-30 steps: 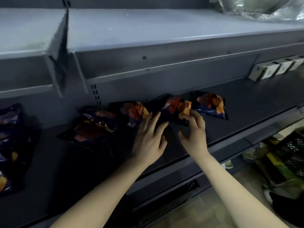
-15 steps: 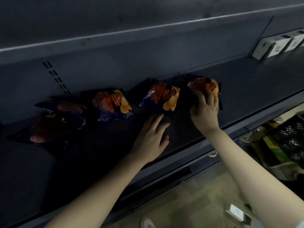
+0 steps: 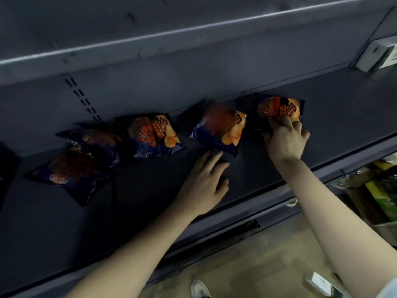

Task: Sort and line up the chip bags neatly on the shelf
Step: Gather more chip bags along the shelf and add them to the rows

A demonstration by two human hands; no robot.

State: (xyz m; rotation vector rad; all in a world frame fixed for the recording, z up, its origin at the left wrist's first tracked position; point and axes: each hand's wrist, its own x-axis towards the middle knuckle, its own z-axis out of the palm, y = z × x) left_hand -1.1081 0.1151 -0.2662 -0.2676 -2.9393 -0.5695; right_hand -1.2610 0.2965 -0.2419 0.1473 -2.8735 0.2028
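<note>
The rightmost chip bag (image 3: 277,108) is being gripped at its lower edge by the right hand (image 3: 286,140), much as half a second earlier. The left hand (image 3: 204,186), fingers spread, is being rested flat on the dark shelf (image 3: 343,117), just below the second bag (image 3: 221,127), unmoved. Three more bags (image 3: 150,134) are lying left of it.
</note>
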